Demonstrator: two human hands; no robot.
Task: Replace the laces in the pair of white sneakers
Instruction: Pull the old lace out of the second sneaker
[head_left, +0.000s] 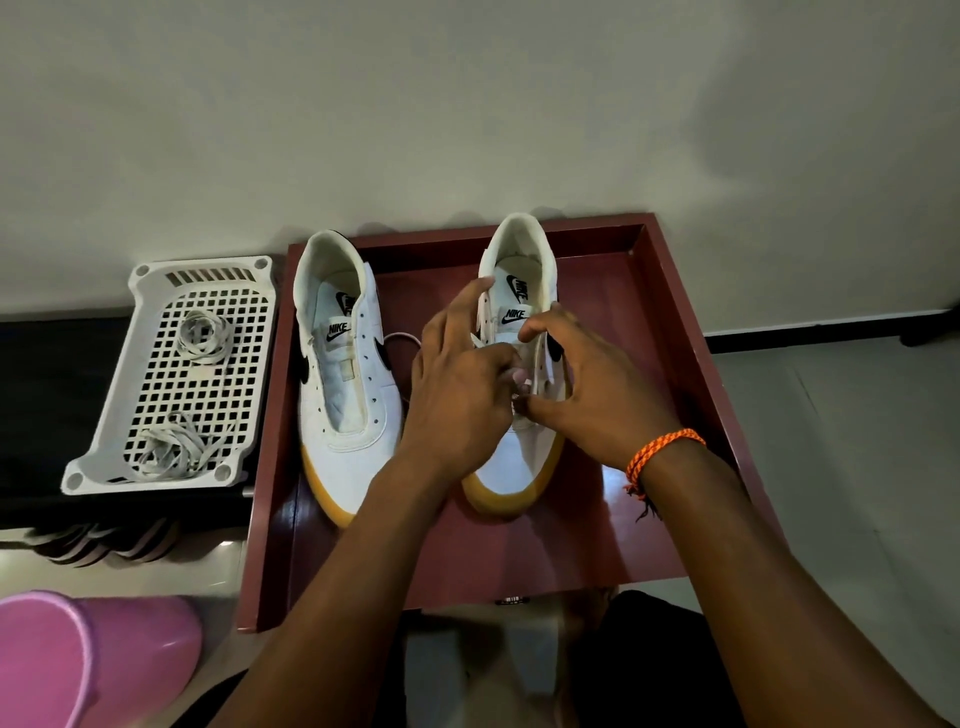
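White leather, gum-yellow at the toe: the right sneaker (511, 467) stands in the dark red tray (675, 322), toe toward the near edge, with both hands working over its eyelets. The left hand (457, 384) has its grip curled on the shoe's left side, forefinger stretched toward the collar, a thin white lace (397, 340) looping out to its left. The right hand (587, 379) pinches at the tongue, thumb and fingers closed on lace at the middle eyelets; an orange braided band (662, 452) circles its wrist. The left sneaker (345, 395) stands just beside, unlaced, in the same tray. Left of the tray, a white perforated basket (156, 280) holds two bundles of pale laces (205, 332). A pink plastic tub (93, 654) sits at the near left.
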